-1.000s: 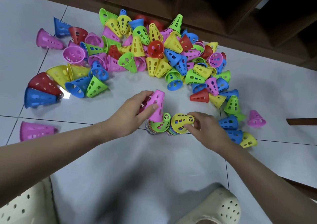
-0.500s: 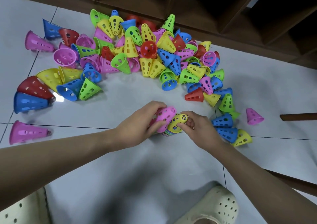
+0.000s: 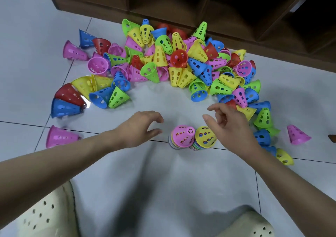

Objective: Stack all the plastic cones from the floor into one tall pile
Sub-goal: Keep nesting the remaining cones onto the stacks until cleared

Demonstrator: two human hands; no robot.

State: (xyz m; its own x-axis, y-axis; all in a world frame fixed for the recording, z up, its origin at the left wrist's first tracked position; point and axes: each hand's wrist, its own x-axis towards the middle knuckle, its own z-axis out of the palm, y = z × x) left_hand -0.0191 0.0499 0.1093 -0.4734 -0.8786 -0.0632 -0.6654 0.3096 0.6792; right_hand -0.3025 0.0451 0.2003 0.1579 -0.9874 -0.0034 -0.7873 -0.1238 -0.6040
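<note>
Both hands withdrawn: left hand (image 3: 141, 126), right hand (image 3: 229, 126) (fingers relaxed).

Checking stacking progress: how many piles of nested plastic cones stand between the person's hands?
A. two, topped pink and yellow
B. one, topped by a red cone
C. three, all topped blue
A: a pile topped by a pink perforated plastic cone stands beside one topped by a yellow perforated plastic cone; neither hand holds anything.

Blue cone (image 3: 271, 150) behind right forearm
</note>
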